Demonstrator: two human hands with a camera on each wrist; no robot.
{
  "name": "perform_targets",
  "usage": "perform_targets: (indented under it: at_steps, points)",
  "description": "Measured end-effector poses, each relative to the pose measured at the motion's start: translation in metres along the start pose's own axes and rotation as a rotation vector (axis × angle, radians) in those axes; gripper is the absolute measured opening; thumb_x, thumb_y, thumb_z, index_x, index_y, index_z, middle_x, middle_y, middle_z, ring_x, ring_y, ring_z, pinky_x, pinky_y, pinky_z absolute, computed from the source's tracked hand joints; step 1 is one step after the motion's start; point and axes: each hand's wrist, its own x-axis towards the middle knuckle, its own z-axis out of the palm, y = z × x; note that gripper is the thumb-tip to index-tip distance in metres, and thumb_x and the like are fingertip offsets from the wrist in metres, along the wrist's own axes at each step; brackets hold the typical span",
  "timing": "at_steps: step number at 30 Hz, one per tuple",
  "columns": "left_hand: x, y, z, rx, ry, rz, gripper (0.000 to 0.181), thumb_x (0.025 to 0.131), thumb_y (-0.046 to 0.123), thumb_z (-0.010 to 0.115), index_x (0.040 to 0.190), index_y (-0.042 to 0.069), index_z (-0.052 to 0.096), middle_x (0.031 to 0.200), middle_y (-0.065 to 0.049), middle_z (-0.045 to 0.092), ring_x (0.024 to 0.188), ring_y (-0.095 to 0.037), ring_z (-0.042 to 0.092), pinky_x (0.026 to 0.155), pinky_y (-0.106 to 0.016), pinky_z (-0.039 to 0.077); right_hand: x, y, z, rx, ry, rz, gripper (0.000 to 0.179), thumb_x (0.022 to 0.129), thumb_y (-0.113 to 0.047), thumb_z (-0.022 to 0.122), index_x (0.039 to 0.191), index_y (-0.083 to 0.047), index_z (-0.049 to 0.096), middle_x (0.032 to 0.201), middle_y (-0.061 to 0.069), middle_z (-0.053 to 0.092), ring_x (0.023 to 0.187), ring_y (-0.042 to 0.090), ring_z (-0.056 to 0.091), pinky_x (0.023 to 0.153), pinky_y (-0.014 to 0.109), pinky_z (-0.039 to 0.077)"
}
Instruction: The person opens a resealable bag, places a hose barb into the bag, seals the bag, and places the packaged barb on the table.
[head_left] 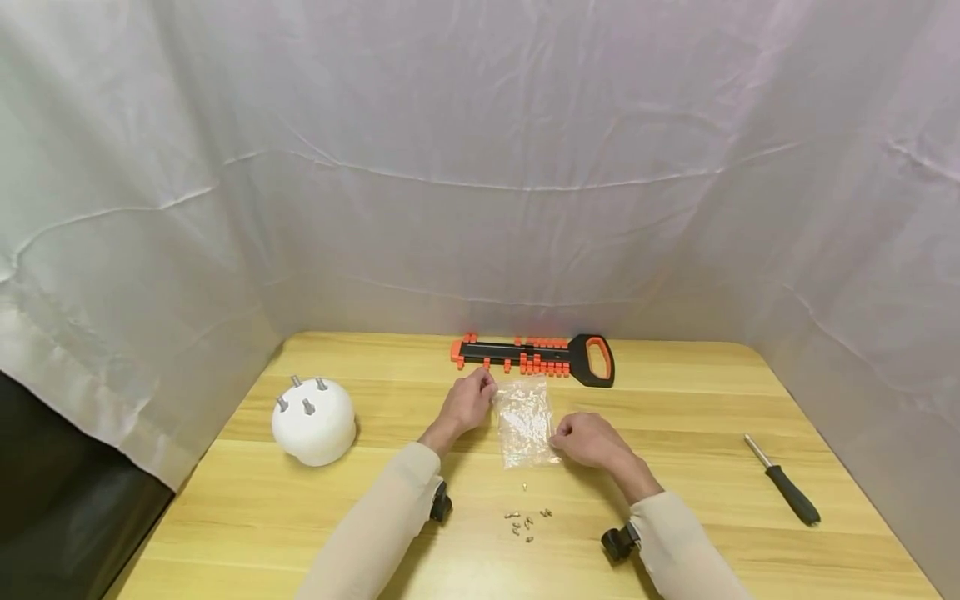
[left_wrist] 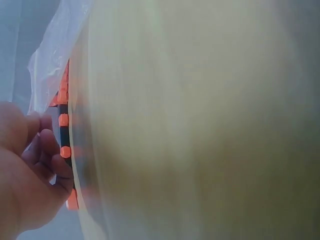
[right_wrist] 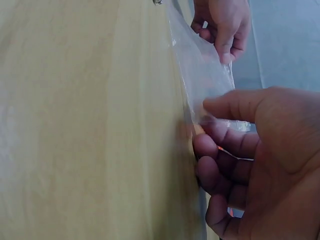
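A clear plastic bag [head_left: 523, 423] is stretched between the two hands over the middle of the table. My left hand [head_left: 470, 398] pinches its far left corner between thumb and fingertips; the left wrist view shows the bag's edge [left_wrist: 47, 75] rising from that pinch. On the opposite side, my right hand [head_left: 589, 439] pinches the bag's right edge near its lower part, thumb over the film [right_wrist: 192, 75] in the right wrist view. Several small metal screws [head_left: 528, 523] lie loose on the wood in front of the bag, with a single one [head_left: 525, 486] closer to it.
Behind the bag lies a black and orange tool rack [head_left: 498, 353] with a looped handle [head_left: 592, 361]. A white rounded object [head_left: 315, 429] with several metal pegs stands at the left. A screwdriver [head_left: 783, 482] lies at the right. Grey curtains [head_left: 510, 242] enclose the wooden table [head_left: 675, 400].
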Motion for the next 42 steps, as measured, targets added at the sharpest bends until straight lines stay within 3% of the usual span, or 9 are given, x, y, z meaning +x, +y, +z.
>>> perform_targets:
  at_steps: [7,10,14,18,22,26,35,42]
  points:
    - [-0.001,-0.002,-0.001,-0.006,-0.004,-0.018,0.011,0.1,0.022,0.049,0.102,0.014,0.057,0.09,-0.001,0.061,0.078,-0.014,0.055,0.07,-0.027,0.046,0.003,0.005,0.0,0.049,0.01,-0.015,0.009,0.091,-0.015,0.054,0.083,-0.015,0.058,0.077,0.0,0.056,0.071,0.016,0.05,0.064,0.029,0.039]
    - [-0.001,-0.002,-0.002,-0.007,-0.024,-0.019,0.017,0.098,0.021,0.049,0.11,0.012,0.058,0.096,-0.003,0.064,0.082,-0.015,0.057,0.074,-0.03,0.049,0.005,0.008,-0.003,0.047,0.016,-0.045,0.009,0.093,-0.013,0.052,0.089,-0.015,0.059,0.081,-0.001,0.058,0.077,0.016,0.052,0.069,0.031,0.043]
    - [0.0,-0.001,-0.002,-0.015,-0.056,-0.024,0.027,0.097,0.021,0.049,0.12,0.01,0.058,0.101,-0.005,0.067,0.08,-0.014,0.058,0.074,-0.031,0.049,0.008,0.013,-0.006,0.031,0.04,-0.08,0.01,0.096,-0.016,0.053,0.092,-0.018,0.062,0.087,-0.002,0.062,0.084,0.016,0.057,0.078,0.037,0.048]
    - [0.001,-0.001,-0.003,0.004,-0.065,-0.015,0.028,0.097,0.021,0.051,0.119,0.009,0.061,0.099,-0.005,0.069,0.074,-0.014,0.057,0.067,-0.028,0.047,0.012,0.017,-0.007,0.024,0.058,-0.089,0.011,0.099,-0.021,0.054,0.095,-0.022,0.064,0.089,-0.002,0.064,0.09,0.019,0.059,0.083,0.042,0.048]
    - [0.0,0.0,-0.004,0.013,-0.093,-0.022,0.028,0.098,0.024,0.052,0.118,0.008,0.063,0.102,-0.006,0.069,0.077,-0.013,0.059,0.072,-0.028,0.049,0.016,0.02,-0.007,0.022,0.078,-0.092,0.013,0.1,-0.023,0.053,0.097,-0.025,0.065,0.094,-0.003,0.066,0.097,0.02,0.06,0.088,0.045,0.046]
    - [-0.003,0.0,-0.007,-0.02,-0.133,-0.046,0.027,0.097,0.026,0.054,0.116,0.009,0.065,0.103,-0.006,0.068,0.081,-0.014,0.059,0.075,-0.03,0.05,0.019,0.022,-0.008,0.036,0.082,-0.087,0.012,0.099,-0.025,0.054,0.099,-0.026,0.066,0.098,-0.002,0.068,0.097,0.02,0.061,0.087,0.045,0.047]
    - [-0.013,-0.003,-0.017,-0.06,-0.147,-0.092,0.019,0.093,0.024,0.059,0.102,0.009,0.066,0.088,-0.002,0.066,0.075,-0.016,0.057,0.066,-0.028,0.047,0.028,0.027,-0.014,0.12,0.117,-0.063,0.019,0.091,-0.012,0.057,0.106,-0.014,0.068,0.087,0.002,0.065,0.073,0.015,0.056,0.065,0.029,0.044]
    - [-0.018,0.0,-0.021,-0.044,-0.188,-0.117,0.011,0.087,0.02,0.067,0.092,0.01,0.068,0.09,-0.003,0.067,0.077,-0.016,0.055,0.065,-0.025,0.044,0.038,0.032,-0.014,0.148,0.149,-0.089,0.017,0.091,-0.013,0.059,0.104,-0.012,0.07,0.092,0.004,0.068,0.081,0.016,0.06,0.067,0.029,0.047]
